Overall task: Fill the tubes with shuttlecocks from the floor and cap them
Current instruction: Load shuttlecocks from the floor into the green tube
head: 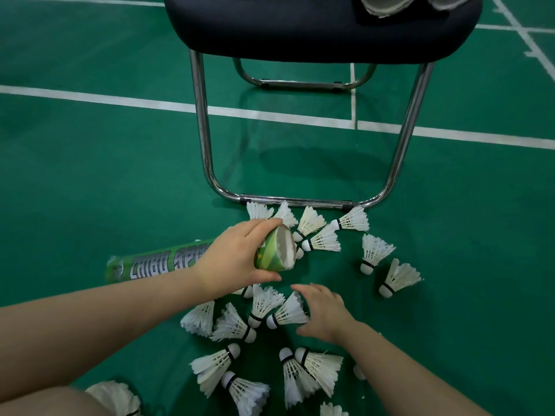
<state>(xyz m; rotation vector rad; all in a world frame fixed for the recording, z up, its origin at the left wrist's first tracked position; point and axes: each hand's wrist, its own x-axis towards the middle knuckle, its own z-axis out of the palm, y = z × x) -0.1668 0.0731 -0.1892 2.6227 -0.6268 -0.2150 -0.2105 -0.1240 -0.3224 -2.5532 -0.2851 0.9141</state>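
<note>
My left hand (240, 256) grips a green shuttlecock tube (271, 253) near its open end, which faces right and shows a white inside. A second green tube (156, 264) with silver lettering lies on the floor behind my left wrist. Several white feathered shuttlecocks (264, 304) are scattered over the green floor around both hands. My right hand (326, 313) hovers with fingers spread just right of one shuttlecock (286, 313), holding nothing.
A chair with a dark seat (300, 28) and chrome legs (204, 139) stands right beyond the shuttlecocks, its floor bar (300, 202) touching the farthest ones. Grey cloth (387, 4) lies on the seat. White court lines (120, 101) cross the floor. My knee (54, 400) is at bottom left.
</note>
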